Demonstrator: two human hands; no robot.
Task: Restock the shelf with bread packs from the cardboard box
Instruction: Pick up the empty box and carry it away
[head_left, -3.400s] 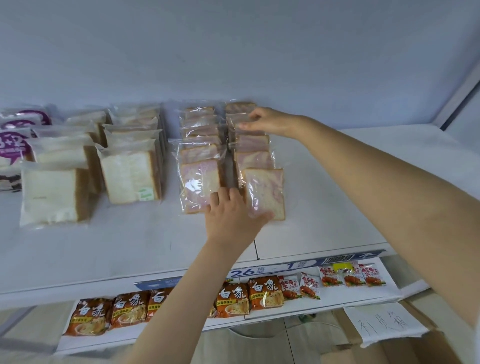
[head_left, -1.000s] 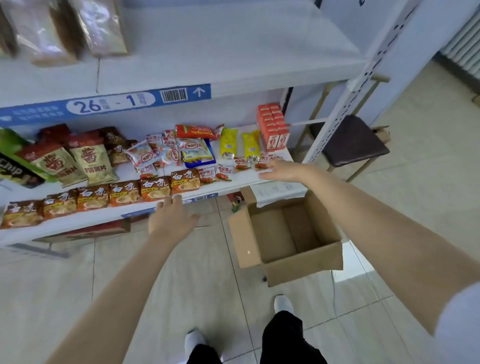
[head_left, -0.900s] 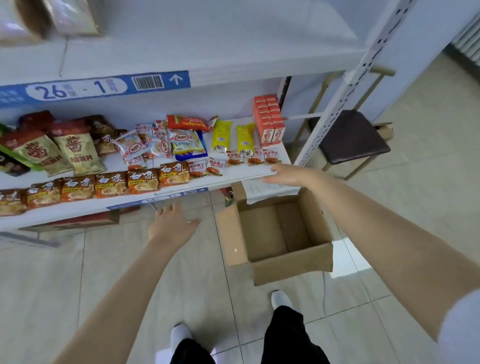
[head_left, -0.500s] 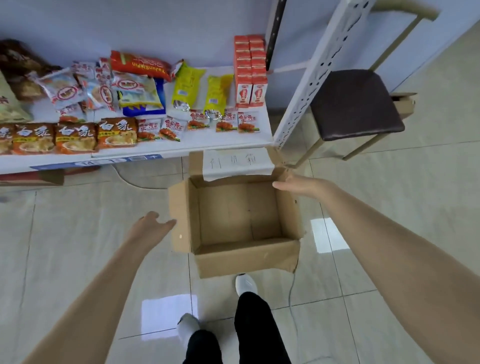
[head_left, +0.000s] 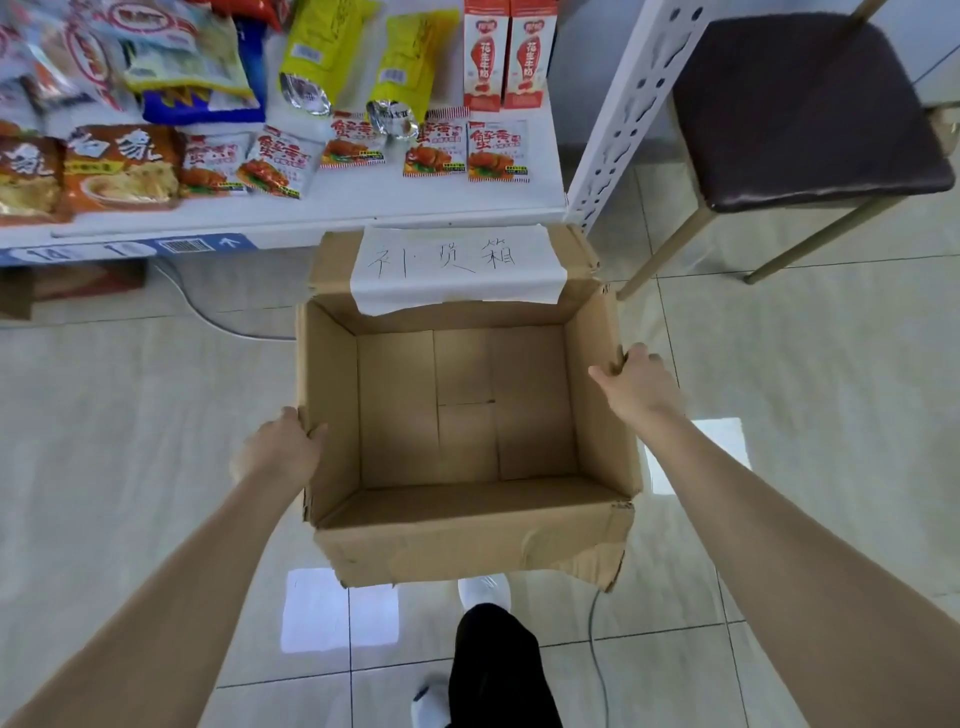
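Two grips on one carton: my left grip (head_left: 280, 452) clamps the left wall of the open cardboard box (head_left: 467, 535), thumb hooked over the rim, while my right grip (head_left: 636, 387) curls round the top edge of the right wall. The box is over the tiled floor (head_left: 130, 415), just in front of the lowest shelf (head_left: 332, 208) of snack packets (head_left: 124, 166). Its bare bottom shows. A handwritten paper label (head_left: 457, 265) covers its rear flap. A dark-seated stool (head_left: 800, 104) stands to the right.
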